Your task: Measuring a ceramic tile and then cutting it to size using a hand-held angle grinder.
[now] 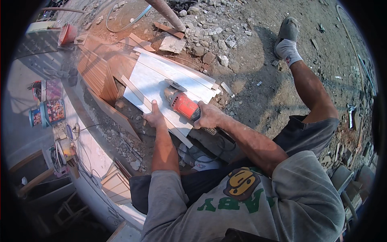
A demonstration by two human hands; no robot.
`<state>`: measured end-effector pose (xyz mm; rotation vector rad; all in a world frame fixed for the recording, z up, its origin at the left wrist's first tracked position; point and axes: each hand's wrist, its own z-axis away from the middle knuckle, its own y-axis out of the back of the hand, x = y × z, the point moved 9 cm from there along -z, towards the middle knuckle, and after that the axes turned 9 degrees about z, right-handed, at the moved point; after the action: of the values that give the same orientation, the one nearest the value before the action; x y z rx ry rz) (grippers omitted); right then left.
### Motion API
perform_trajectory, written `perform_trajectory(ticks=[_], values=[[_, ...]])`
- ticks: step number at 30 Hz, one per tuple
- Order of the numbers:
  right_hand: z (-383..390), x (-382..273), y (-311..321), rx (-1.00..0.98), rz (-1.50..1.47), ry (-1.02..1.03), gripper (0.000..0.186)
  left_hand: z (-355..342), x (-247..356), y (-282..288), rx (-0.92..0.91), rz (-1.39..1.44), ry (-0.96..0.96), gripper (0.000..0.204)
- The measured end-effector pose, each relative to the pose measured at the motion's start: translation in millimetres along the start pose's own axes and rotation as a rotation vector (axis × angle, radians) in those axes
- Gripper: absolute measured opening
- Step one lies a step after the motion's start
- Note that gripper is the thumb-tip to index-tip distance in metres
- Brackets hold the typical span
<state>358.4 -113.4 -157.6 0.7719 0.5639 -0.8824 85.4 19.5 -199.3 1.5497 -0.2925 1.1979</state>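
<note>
My right hand (209, 115) is closed round the rear of a red angle grinder (183, 104). The grinder's round disc (175, 85) hovers over or touches a large white tile (147, 72); which of the two I cannot tell. A narrow pale strip (137, 93) lies slantwise along the tile's near left side. My left hand (155, 117) grips this strip, thumb on top and the other fingers mostly hidden. More narrow strips (177, 76) rest along the tile's far edge.
Brown ridged tiles (94, 74) and a leaning brown board (115, 117) stand left of the tile. Rubble (201, 48) and a slanting pole (167, 16) are beyond. Patterned buckets (52, 112), a red bucket (67, 34) and loose cables (82, 153) are on the left. My outstretched foot (288, 36) is at far right.
</note>
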Motion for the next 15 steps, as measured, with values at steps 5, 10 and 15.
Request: perform_trajectory(ticks=[5,10,15], values=[[7.2,6.7,-3.5,0.008,0.033,0.008,0.079,-2.6,1.1,3.8,0.037,-0.087,-0.003,0.093],[14.3,9.4,-1.9,0.029,0.002,0.010,0.074,-7.6,-4.1,3.3,0.053,-0.189,0.000,0.099],[21.0,12.2,-1.1,0.043,0.023,0.033,0.072,-3.6,-2.8,1.5,0.027,-0.163,0.026,0.103]])
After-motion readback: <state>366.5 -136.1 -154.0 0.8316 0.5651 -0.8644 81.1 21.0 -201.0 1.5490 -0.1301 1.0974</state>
